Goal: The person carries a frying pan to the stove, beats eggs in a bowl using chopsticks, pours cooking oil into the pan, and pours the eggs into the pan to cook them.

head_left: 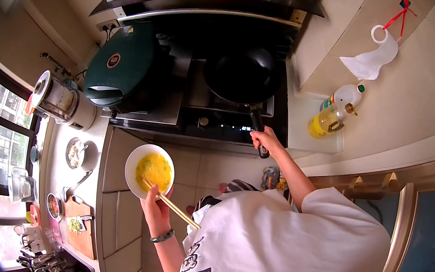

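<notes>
My left hand [157, 210] is closed on the rim of a white bowl [130, 165], with the thumb over the edge. Beaten egg [154, 168] with green bits fills the bowl. A pair of chopsticks [176, 206] leans in the egg and passes by the same hand. My right hand [267, 141] grips the black handle of a wok [240, 80], which sits on the stove burner. The wok's inside is dark, and I make out no food in it.
A green electric griddle [121, 66] stands left of the wok. Along the left counter are a blender [59, 97], a bowl of white pieces [76, 153] and a cutting board [81, 241] with chopped greens. An oil bottle [327, 121] stands at the right.
</notes>
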The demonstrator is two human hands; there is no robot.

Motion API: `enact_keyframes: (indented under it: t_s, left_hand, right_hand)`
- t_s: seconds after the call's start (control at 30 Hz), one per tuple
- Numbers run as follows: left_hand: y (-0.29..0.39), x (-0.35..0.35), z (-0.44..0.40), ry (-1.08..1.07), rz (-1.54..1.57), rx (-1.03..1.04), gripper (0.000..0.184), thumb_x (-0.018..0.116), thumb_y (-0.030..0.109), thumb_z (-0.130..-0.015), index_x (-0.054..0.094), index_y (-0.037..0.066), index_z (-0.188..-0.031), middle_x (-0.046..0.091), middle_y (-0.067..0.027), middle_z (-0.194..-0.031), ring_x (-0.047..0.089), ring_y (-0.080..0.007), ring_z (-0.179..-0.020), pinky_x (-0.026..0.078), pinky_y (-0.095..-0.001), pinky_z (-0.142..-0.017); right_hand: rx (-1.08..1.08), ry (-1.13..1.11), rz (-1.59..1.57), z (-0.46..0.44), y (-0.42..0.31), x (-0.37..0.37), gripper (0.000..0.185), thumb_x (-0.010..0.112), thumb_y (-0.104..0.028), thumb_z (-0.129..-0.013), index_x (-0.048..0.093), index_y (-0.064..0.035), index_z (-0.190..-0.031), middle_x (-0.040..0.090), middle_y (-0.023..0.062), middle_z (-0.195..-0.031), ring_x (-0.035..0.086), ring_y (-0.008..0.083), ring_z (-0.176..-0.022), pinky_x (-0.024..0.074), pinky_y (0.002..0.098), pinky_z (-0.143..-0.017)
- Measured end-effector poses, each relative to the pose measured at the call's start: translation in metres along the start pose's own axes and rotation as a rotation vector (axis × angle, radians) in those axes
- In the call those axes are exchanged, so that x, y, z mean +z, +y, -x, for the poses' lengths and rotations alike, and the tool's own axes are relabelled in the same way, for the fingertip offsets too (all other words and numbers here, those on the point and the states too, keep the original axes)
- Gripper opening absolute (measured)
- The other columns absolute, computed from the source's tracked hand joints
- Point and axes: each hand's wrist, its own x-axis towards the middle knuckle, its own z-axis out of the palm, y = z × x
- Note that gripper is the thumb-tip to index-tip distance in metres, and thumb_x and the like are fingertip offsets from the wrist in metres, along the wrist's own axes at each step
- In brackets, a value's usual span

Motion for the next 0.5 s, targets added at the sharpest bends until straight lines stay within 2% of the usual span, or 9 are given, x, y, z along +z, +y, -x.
enact_keyframes:
  t_s: [0.07,0.17,0.5]
  left_hand:
    - [-0.001,-0.002,0.000,-0.001,-0.006,-0.004,0.054,0.059,0.005,-0.084,0.035,0.001,-0.132,0.049,-0.0143,-0.121,0.057,-0.0285,-0.107,0.054,-0.0480,-0.086]
    - [-0.003,-0.001,-0.002,-0.015,-0.019,-0.005,0.054,0.060,0.005,-0.084,0.036,0.001,-0.132,0.049,-0.0146,-0.120,0.056,-0.0287,-0.108,0.054,-0.0484,-0.086]
    - [-0.010,0.015,0.000,-0.027,-0.025,-0.033,0.053,0.060,0.005,-0.084,0.037,0.001,-0.131,0.050,-0.0147,-0.121,0.057,-0.0283,-0.107,0.055,-0.0478,-0.086]
  right_hand:
    - [-0.030,-0.010,0.043,-0.004,0.006,-0.004,0.016,0.060,-0.012,-0.084,0.046,-0.0065,-0.078,0.051,0.0018,-0.059,0.051,0.0102,-0.047,0.0415,0.0266,-0.044]
    - [-0.013,0.045,0.041,-0.003,0.006,0.001,0.016,0.060,-0.011,-0.084,0.046,-0.0056,-0.079,0.052,0.0025,-0.060,0.051,0.0106,-0.047,0.0423,0.0272,-0.044]
    - [-0.025,0.026,0.022,-0.013,0.023,-0.002,0.016,0.060,-0.010,-0.083,0.045,-0.0046,-0.081,0.051,0.0030,-0.061,0.051,0.0118,-0.047,0.0437,0.0289,-0.046]
